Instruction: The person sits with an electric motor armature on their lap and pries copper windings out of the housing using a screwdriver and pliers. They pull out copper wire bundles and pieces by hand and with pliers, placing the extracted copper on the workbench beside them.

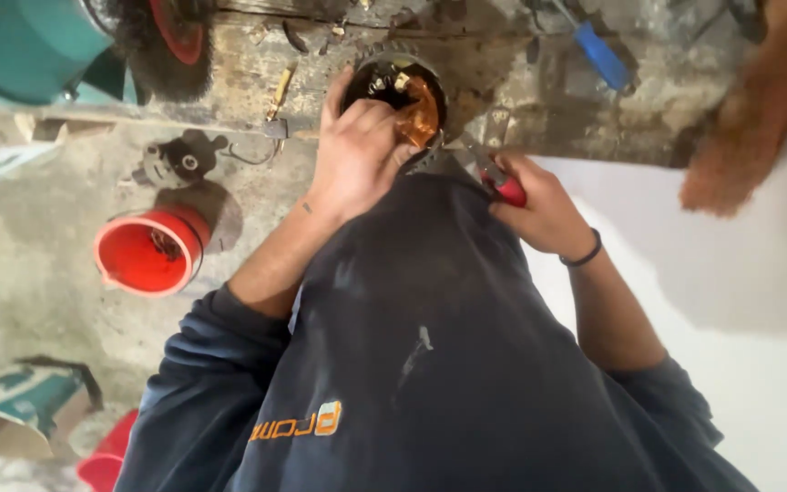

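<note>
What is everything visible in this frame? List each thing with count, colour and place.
round motor part with copper windings: 1, black and copper, at the bench edge, top centre
pliers: 1, red handles, right of the motor part
worn workbench: 1, grey-brown, across the top
screwdriver: 1, blue handle, on the bench, upper right
bucket: 1, red, on the floor at left
machine housing: 1, teal, top left corner
metal fitting: 1, dark, on the floor above the bucket
dark sweatshirt: 1, navy, lower centre
wristband: 1, black, on the right wrist
left hand: 1, resting on the motor part
right hand: 1, gripping the pliers
</note>
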